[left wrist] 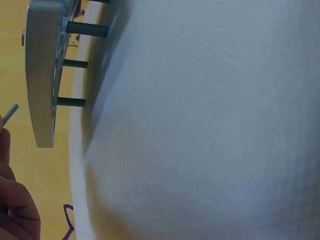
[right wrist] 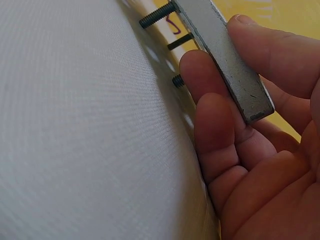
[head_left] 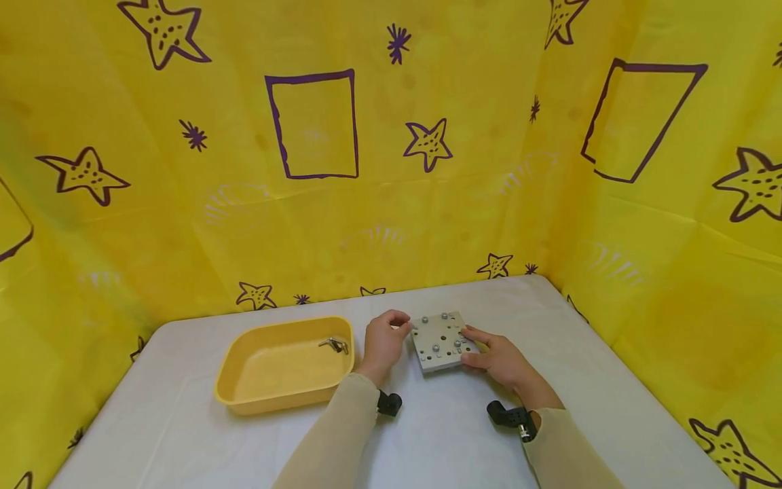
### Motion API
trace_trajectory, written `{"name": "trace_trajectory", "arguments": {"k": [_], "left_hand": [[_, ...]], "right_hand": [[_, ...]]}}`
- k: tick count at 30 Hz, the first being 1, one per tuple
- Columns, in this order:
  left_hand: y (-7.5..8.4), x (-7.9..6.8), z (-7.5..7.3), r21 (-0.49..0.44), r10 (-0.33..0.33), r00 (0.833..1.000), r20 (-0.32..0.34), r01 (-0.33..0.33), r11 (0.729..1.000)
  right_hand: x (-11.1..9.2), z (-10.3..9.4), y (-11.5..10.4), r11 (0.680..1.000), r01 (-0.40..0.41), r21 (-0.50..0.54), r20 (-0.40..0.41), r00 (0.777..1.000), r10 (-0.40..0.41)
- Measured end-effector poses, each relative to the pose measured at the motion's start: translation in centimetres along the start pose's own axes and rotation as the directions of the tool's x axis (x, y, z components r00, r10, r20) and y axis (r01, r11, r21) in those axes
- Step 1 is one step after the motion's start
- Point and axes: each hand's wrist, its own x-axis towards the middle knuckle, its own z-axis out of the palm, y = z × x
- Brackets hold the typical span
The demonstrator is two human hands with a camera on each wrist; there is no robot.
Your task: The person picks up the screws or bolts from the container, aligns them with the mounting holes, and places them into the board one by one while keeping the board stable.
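A grey metal plate (head_left: 430, 335) with holes and several bolts in it is held above the table, tilted. My right hand (head_left: 502, 358) grips its right edge, thumb on the upper face and curled fingers (right wrist: 214, 120) beneath. Threaded bolt ends (left wrist: 88, 29) and thinner dark pins (left wrist: 71, 102) stick out below the plate. At the plate's left edge, my left hand (head_left: 385, 341) pinches a thin metal pin (left wrist: 10, 114). In the left wrist view that pin stands apart from the plate, on its upper-face side; most of the hand is out of that view.
To the left stands a yellow plastic tray (head_left: 269, 402) with several small metal parts (head_left: 335, 345) in its right back corner. A white cloth covers the table (head_left: 440, 435). Yellow patterned curtains (head_left: 391, 204) hang behind and along both sides.
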Motion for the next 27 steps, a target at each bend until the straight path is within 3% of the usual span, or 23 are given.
{"name": "trace_trajectory", "arguments": {"k": [10, 20, 27], "left_hand": [[-0.28, 0.29, 0.14, 0.099, -0.002, 1.000, -0.006, 0.003, 0.995], [-0.17, 0.48, -0.30, 0.234, 0.085, 0.995, 0.043, -0.093, 0.968], [-0.04, 0.36, -0.03, 0.208, 0.101, 0.993, 0.057, -0.111, 0.972]], "right_hand": [[-0.09, -0.06, -0.10, 1.000, 0.001, 0.005, -0.006, 1.000, -0.001], [-0.16, 0.07, -0.09, 1.000, 0.001, 0.031, -0.008, 1.000, -0.001], [-0.12, 0.04, 0.00, 0.999, 0.003, 0.039, -0.013, 1.000, -0.003]]}}
